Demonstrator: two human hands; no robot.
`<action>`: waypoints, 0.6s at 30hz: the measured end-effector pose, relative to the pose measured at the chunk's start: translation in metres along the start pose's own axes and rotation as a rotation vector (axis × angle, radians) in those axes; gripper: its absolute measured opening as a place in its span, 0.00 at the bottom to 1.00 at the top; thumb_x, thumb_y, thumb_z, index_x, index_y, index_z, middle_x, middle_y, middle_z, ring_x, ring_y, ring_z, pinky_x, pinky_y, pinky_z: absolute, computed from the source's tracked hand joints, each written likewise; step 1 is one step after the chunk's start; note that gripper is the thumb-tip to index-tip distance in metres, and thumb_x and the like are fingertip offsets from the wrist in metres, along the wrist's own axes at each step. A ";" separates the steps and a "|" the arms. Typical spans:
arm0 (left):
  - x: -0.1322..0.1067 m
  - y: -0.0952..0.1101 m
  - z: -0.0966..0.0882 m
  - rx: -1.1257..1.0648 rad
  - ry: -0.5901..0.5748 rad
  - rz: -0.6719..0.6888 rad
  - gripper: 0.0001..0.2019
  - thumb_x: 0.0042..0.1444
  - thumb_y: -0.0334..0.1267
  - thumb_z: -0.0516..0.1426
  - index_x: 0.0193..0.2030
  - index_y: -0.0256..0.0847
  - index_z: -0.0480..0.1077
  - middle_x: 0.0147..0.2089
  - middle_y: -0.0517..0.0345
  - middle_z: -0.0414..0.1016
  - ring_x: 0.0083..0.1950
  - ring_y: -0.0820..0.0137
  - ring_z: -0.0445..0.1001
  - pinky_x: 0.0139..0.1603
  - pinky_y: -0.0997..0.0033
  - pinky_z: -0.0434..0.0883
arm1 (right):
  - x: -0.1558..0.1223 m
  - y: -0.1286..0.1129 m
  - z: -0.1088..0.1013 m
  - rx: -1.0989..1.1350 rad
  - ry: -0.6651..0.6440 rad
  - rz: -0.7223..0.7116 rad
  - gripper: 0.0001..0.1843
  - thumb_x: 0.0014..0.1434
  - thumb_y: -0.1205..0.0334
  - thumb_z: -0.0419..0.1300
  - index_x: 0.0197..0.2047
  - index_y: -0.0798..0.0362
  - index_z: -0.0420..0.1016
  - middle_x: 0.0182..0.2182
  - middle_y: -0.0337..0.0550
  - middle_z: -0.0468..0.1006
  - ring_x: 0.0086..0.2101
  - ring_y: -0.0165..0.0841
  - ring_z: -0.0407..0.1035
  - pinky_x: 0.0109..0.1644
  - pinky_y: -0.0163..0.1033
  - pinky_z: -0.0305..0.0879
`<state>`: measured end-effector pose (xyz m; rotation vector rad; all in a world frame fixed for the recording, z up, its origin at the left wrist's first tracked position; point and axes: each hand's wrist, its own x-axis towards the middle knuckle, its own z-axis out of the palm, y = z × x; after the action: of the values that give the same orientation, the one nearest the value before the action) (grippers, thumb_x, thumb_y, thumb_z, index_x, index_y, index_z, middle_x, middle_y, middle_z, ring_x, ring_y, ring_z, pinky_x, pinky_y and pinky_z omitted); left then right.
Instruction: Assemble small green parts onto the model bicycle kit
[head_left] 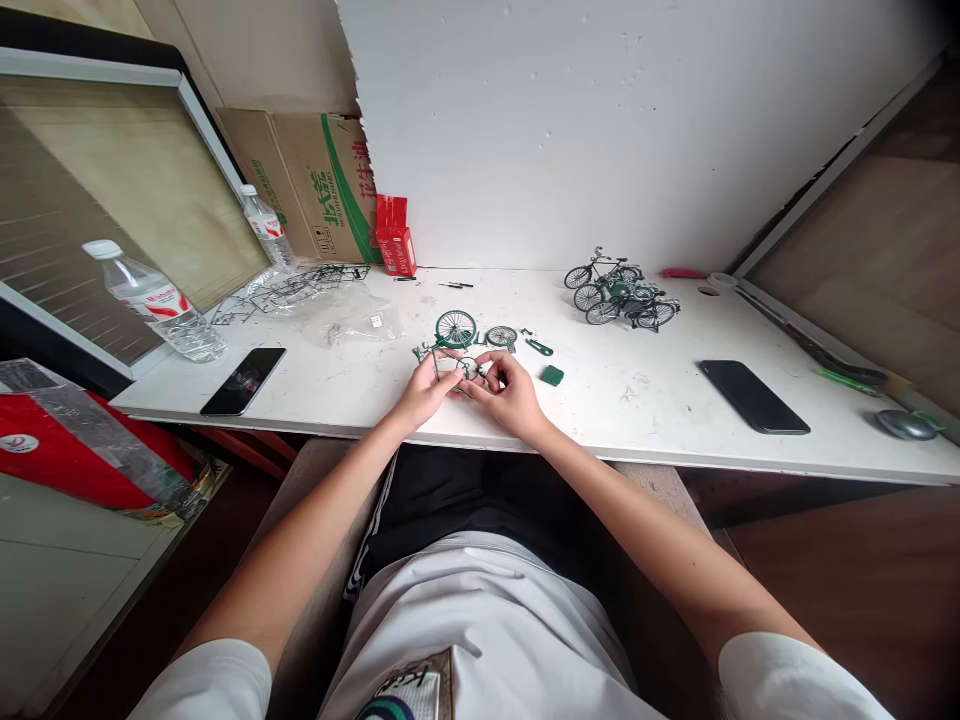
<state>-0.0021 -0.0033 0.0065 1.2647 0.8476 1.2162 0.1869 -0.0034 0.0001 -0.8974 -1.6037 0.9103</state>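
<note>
My left hand (427, 392) pinches a thin green model bicycle frame (438, 364) close above the table's front edge. From the other side my right hand (511, 394) has its thumb and fingertips closed on small thin parts at the same piece; the exact grip is partly hidden by the fingers. Just beyond my hands lie a loose green spoked wheel (456, 328) and a second wheel (501, 337) with a dark rim. A green chain-guard-like part (539, 347) and a small green block (552, 375) rest to the right of my right hand.
Several finished model bicycles (619, 290) stand at the back right. Phones lie left (244, 381) and right (754, 397). Water bottles (157, 305), clear plastic bags (352, 315), empty part sprues (300, 288), a red box (396, 240) and a computer mouse (905, 424) are also on the table.
</note>
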 end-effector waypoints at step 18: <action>0.000 0.002 0.000 0.009 0.021 -0.031 0.22 0.60 0.48 0.68 0.54 0.42 0.67 0.41 0.54 0.82 0.45 0.60 0.85 0.41 0.66 0.79 | 0.000 0.002 0.001 -0.050 -0.013 0.003 0.27 0.61 0.43 0.71 0.54 0.48 0.69 0.26 0.27 0.58 0.29 0.31 0.63 0.43 0.40 0.68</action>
<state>-0.0022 -0.0035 0.0086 1.2443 0.8858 1.2043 0.1862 -0.0027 -0.0016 -0.9299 -1.6434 0.8832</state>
